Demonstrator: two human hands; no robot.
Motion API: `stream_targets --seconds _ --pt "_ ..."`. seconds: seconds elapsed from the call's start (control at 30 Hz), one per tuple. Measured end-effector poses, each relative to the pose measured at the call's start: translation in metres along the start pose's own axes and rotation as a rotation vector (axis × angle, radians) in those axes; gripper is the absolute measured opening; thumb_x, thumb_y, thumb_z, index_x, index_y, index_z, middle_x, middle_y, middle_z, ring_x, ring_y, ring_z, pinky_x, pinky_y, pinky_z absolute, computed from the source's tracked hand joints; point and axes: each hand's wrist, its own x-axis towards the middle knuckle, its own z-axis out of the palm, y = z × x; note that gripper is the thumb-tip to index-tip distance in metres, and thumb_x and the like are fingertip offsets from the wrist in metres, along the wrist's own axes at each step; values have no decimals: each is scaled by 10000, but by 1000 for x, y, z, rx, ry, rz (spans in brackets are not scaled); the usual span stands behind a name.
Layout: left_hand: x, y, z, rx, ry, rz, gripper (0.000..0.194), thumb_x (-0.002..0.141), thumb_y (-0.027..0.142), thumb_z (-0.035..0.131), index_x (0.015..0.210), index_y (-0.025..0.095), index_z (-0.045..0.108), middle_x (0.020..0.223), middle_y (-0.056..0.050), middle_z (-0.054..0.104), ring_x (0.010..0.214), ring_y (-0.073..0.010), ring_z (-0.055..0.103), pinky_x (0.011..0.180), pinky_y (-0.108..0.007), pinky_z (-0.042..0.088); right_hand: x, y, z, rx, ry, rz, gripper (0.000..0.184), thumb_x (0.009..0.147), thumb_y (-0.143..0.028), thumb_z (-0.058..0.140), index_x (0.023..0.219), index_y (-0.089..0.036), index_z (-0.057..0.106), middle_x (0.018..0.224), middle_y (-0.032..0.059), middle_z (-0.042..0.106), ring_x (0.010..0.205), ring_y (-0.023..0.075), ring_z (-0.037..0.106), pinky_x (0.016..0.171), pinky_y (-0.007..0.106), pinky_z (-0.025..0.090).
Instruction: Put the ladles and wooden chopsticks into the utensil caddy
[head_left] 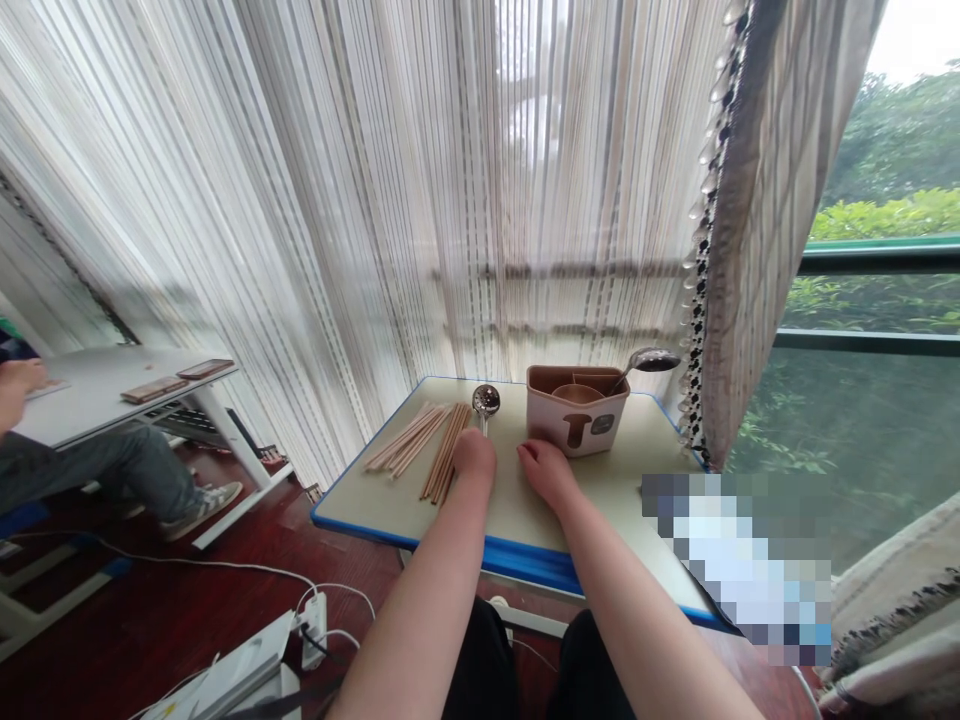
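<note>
My left hand [474,455] is closed over the handle of a slotted metal ladle [486,400], whose round perforated bowl points away from me. Its fingers are mostly hidden. Dark wooden chopsticks [445,455] lie just left of that hand, with paler chopsticks [405,440] beyond them. My right hand [544,468] rests on the table with curled fingers and nothing visible in them, close to the front of a brown and white utensil holder [546,415]. A second metal ladle [654,360] stands in the holder, its bowl leaning out to the right.
The small table [360,500] has a blue edge. A pixelated patch [742,560] covers its right side. Striped curtains [337,200] hang behind it. At the left, another person's hand [21,380] is at a white table [97,390]. White cables and a power strip [313,630] lie below.
</note>
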Motion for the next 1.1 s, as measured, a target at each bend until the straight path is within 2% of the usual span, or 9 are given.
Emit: stream_targets --seconds 0.2,0.43,0.6,0.73,0.87,1.1 --pt "2 -1 -2 -141 27 -7 199 759 192 509 835 109 673 852 -171 677 841 -266 636 729 -326 451 1 0 0 1 -9 0 263 839 -278 445 807 -161 678 818 89 676 757 188 592 677 267 411" --pt "5 2 -6 -317 70 40 209 754 251 534 872 143 669 834 -92 694 816 -204 636 740 -281 451 1 0 1 134 26 63 248 813 -243 471 982 -174 640 892 70 671 811 184 602 737 276 440" --pt "5 3 -8 -546 157 25 192 736 252 559 842 126 658 768 -78 683 720 -183 624 703 -282 462 1 -1 0 164 71 69 261 810 -255 457 976 -172 641 892 77 667 814 192 600 752 298 452" --pt "5 5 -8 -702 184 93 171 730 245 572 822 125 651 782 -70 679 731 -170 621 720 -284 476 -1 -6 -4 237 108 92 258 806 -280 463 944 -167 649 926 84 671 838 200 605 776 315 456" --pt "0 10 -12 -872 125 125 170 709 244 602 810 119 657 799 -80 681 707 -162 627 698 -287 500 -2 -18 -20 423 146 95 271 817 -348 469 919 -174 648 894 70 677 813 195 611 753 309 471" --pt "-8 17 -19 -1152 7 165 174 693 281 639 775 129 658 952 -91 666 786 -162 631 688 -273 519 21 -51 -74 722 236 123 361 780 -431 546 1010 -160 605 960 100 662 836 204 615 740 335 491"
